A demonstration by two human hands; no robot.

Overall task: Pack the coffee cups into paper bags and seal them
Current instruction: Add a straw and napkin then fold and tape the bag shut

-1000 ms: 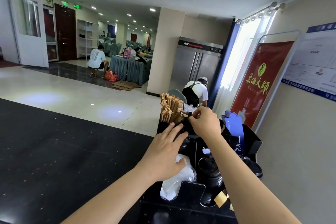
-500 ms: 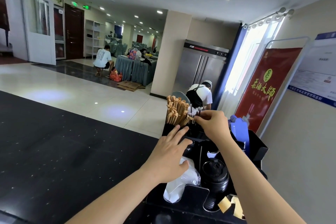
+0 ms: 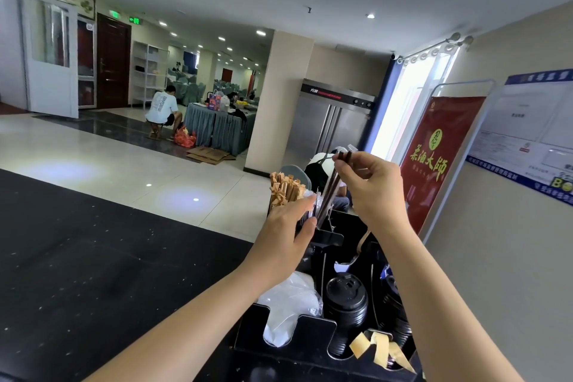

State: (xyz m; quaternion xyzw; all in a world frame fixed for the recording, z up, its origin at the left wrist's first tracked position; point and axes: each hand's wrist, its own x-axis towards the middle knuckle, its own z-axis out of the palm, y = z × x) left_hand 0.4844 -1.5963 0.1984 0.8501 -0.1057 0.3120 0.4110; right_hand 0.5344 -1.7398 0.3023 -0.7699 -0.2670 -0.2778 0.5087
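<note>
My right hand (image 3: 373,183) pinches the top of a pair of dark wrapped straws (image 3: 332,186) and holds them lifted above the black organiser (image 3: 313,332). My left hand (image 3: 286,231) rests with straight fingers against the remaining wrapped straws standing in the organiser's back compartment. A stack of black coffee-cup lids (image 3: 345,304) lies in a front slot. White plastic-wrapped lids (image 3: 290,307) fill the slot to its left. Brown paper-wrapped stirrers (image 3: 283,191) stand at the back left.
The organiser stands on a black speckled counter (image 3: 108,257). Yellow tape strips (image 3: 383,347) hang at its front right. A red banner stand (image 3: 434,161) and a wall with a notice board (image 3: 533,133) are close on the right. Two people are across the tiled floor.
My right hand has risen, drawing the straws up out of the organiser. My left hand slid forward from the white lid pack to the standing straws.
</note>
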